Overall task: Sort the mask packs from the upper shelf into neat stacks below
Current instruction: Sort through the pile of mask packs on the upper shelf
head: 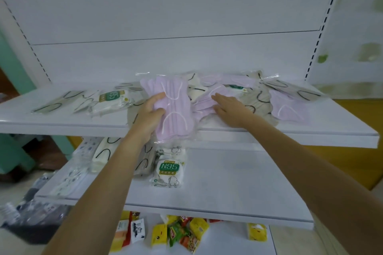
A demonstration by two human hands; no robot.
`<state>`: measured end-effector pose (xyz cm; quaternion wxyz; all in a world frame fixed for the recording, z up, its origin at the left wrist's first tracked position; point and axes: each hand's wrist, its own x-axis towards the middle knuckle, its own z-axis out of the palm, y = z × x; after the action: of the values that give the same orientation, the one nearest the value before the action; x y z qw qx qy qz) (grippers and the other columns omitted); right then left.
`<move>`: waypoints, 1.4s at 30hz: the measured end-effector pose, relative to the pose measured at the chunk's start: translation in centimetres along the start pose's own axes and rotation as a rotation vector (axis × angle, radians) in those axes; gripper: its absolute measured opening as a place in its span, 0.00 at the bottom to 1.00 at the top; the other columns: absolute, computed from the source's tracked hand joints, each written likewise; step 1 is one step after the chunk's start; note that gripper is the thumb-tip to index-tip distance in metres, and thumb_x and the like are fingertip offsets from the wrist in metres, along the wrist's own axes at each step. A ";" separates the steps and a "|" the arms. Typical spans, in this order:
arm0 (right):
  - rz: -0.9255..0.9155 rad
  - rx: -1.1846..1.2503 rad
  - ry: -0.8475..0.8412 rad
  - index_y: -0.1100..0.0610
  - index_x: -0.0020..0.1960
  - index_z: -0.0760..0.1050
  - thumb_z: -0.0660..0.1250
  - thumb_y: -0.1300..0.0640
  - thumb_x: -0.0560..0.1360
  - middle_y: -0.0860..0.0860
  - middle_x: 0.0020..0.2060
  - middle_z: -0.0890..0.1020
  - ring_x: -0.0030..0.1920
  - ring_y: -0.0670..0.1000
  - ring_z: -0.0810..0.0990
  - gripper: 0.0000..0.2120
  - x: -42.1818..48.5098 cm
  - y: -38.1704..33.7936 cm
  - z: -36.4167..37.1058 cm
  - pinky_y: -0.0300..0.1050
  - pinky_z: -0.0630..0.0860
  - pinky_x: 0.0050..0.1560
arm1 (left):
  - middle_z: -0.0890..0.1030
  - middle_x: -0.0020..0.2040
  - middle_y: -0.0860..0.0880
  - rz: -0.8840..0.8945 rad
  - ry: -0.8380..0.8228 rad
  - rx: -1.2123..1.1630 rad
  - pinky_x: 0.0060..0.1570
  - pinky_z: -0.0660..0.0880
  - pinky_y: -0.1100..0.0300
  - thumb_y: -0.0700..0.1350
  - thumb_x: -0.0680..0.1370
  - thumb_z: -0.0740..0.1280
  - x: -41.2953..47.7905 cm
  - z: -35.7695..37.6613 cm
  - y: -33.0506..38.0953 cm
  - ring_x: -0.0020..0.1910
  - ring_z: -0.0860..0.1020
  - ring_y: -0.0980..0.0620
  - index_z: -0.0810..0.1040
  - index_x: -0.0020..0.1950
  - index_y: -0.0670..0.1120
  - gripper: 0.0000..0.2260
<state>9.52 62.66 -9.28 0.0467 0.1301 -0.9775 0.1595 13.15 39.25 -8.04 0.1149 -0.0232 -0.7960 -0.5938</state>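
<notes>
Upper shelf (62, 124): L hand (150, 114) grips lilac pack (176, 114); R hand (230, 105) flat.

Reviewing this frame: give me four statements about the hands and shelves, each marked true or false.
1. The left hand grips a purple mask pack. True.
2. The right hand grips an N95 pack. False: it rests flat on a second purple pack.
3. An N95 pack lies on the lower shelf. True.
4. The upper shelf holds no packs. False: many packs lie scattered on it.
</notes>
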 end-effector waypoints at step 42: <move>0.194 0.155 0.140 0.53 0.75 0.56 0.55 0.46 0.80 0.53 0.74 0.59 0.73 0.54 0.60 0.26 -0.1 -3.3 0.6 0.51 0.57 0.72 | 0.76 0.63 0.51 -0.018 -0.248 -0.034 0.65 0.70 0.50 0.41 0.75 0.67 4.3 2.2 -2.8 0.62 0.75 0.51 0.72 0.66 0.50 0.20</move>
<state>10.49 59.47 -8.85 0.0888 0.0269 -0.9646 0.2468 8.11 40.09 -10.33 0.0098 -0.0911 -0.7941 -0.6009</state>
